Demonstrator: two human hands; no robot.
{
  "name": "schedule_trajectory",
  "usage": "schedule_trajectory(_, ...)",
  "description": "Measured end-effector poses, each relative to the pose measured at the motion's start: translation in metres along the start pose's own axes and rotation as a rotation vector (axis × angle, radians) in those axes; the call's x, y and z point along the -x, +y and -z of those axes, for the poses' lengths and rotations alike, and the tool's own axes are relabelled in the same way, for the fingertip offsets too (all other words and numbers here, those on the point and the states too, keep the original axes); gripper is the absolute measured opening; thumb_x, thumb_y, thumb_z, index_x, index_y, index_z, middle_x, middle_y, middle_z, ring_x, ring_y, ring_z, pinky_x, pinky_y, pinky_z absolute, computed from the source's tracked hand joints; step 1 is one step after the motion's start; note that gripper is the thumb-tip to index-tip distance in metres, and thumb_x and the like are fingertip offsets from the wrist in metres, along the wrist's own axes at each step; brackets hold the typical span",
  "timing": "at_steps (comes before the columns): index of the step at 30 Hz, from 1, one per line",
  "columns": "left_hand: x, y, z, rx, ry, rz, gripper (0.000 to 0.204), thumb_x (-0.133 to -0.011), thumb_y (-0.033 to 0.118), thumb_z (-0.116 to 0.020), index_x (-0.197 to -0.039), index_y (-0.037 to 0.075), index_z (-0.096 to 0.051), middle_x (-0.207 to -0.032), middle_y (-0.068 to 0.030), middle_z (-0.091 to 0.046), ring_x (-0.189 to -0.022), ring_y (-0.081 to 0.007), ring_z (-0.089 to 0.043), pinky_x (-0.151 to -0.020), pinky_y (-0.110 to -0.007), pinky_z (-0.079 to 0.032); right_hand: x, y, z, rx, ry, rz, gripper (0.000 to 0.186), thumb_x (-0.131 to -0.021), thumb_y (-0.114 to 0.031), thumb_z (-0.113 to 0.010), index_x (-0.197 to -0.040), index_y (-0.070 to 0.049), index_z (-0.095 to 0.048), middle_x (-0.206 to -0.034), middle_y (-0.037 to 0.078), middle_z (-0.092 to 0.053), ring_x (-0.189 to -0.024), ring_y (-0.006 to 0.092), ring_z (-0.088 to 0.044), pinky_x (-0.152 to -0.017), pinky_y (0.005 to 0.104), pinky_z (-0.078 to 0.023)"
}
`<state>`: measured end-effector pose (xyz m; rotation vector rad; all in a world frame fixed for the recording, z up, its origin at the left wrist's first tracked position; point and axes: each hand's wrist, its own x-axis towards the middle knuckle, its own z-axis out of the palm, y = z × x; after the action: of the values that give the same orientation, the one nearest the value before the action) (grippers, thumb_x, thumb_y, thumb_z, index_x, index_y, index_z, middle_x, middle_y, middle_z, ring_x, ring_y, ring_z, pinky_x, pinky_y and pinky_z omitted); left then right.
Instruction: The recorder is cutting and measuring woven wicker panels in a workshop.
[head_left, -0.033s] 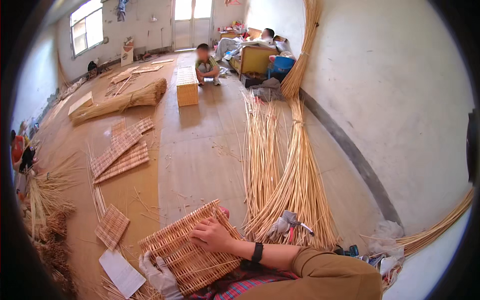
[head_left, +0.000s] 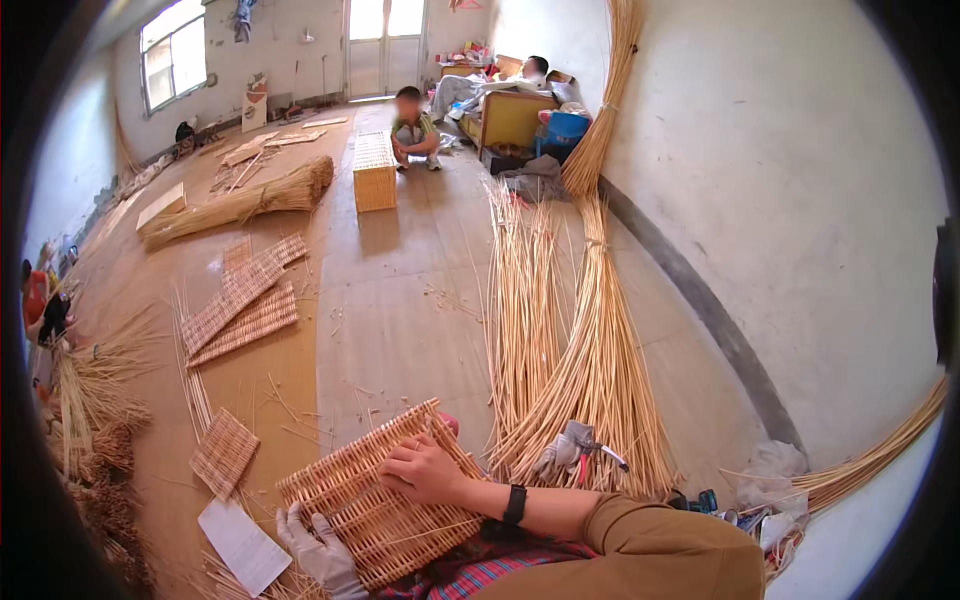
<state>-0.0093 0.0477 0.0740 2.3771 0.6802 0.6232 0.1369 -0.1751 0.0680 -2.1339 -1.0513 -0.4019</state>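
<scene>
At seven o'clock, a slatted woven panel (head_left: 350,475) tilts across the wearer's lap. A pale-gloved left hand (head_left: 322,555) grips its lower-left edge; the bare right hand (head_left: 425,470), a black band (head_left: 515,504) at its wrist, lies bent-fingered on the weave. At five o'clock, a grey glove (head_left: 566,447) lies on a bundle of straw-coloured stalks (head_left: 608,385) fanning out at four. A white sheet (head_left: 243,545) sits between seven and eight o'clock, a small woven square (head_left: 224,455) at eight, two overlapping woven strips (head_left: 245,325) at nine. Toward eleven, a person (head_left: 418,138) crouches beside a woven box (head_left: 375,185).
</scene>
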Motion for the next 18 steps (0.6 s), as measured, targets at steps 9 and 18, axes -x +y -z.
schedule_trajectory(9,0.002,0.015,0.001,-0.062,0.054,-0.019,0.036,-0.108,0.018,-0.058,-0.138,-0.001,-0.061,-0.156,-0.0285,-0.045,-0.147,-0.0446,-0.044,-0.122,-0.05,-0.036,0.0,0.004,-0.002,0.037,0.024,0.019,0.016,-0.095,-0.03,-0.074,-0.096,-0.015,-0.072,-0.091,0.0,-0.068,-0.093,0.0228,-0.063,-0.09,0.0397,-0.046)
schedule_trajectory(18,0.001,0.013,0.001,-0.043,0.029,0.0,0.035,-0.108,0.021,-0.057,-0.136,0.0,-0.061,-0.155,-0.0272,-0.046,-0.145,-0.0441,-0.045,-0.121,-0.049,-0.037,-0.001,0.002,-0.001,0.035,0.031,0.018,0.016,-0.095,-0.03,-0.075,-0.096,-0.015,-0.071,-0.09,0.001,-0.067,-0.092,0.0238,-0.064,-0.09,0.0413,-0.047)
